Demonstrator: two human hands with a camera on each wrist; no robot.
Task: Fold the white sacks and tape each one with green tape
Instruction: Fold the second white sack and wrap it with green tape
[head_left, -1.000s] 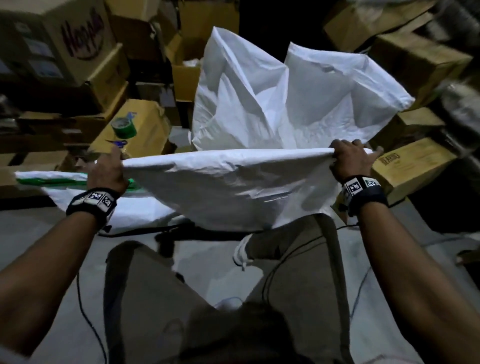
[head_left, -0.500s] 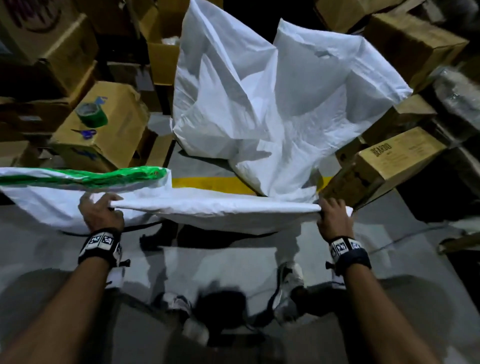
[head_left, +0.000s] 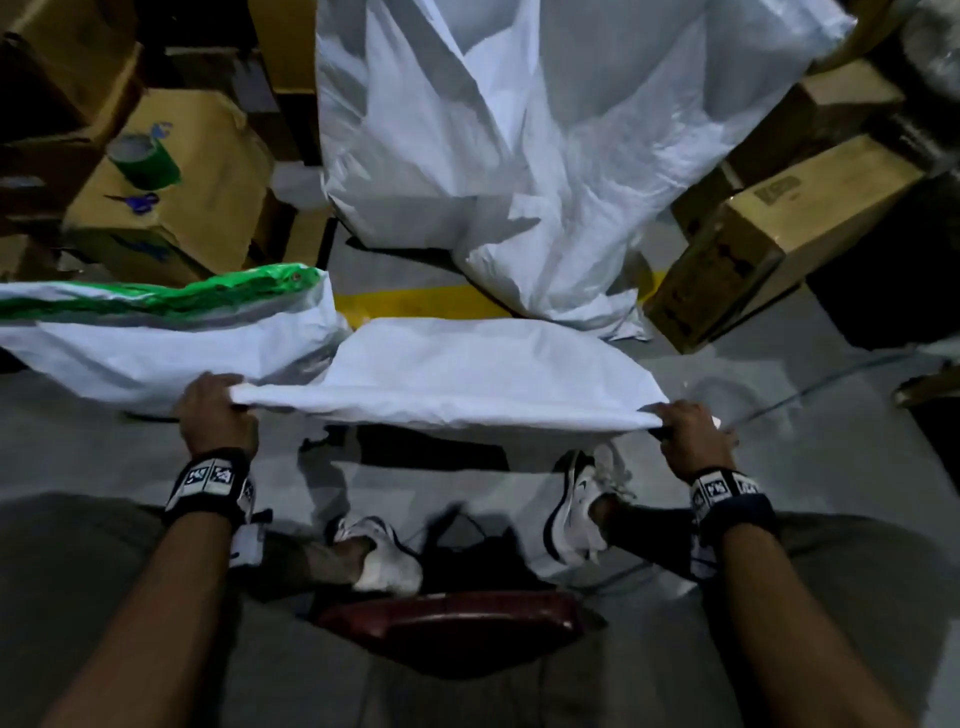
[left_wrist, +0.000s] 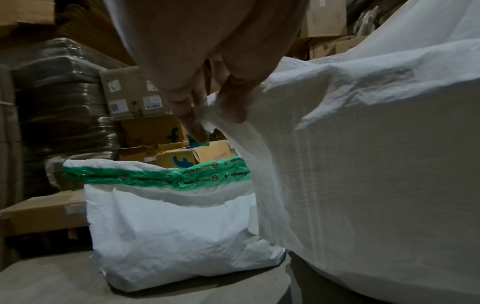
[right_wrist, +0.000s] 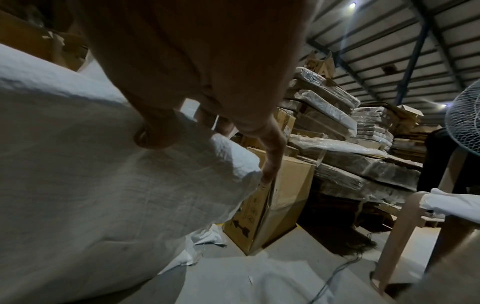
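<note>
Sack (head_left: 467, 374) lower; "udaanExpress" tape (left_wrist: 207, 176).

Grey floor (head_left: 779, 374) (yellow-striped) bears taped sack (left_wrist: 182, 236), boxes (head_left: 769, 234).

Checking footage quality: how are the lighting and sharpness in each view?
Head view: dim, edges bent, shoes smeared. Left wrist: dark, but tape print on the taped sack is legible. Right wrist: ceiling lamp flares; the held sack looks grainy.

Tape roll (head_left: 144, 161) on left box (head_left: 208, 171)
</note>
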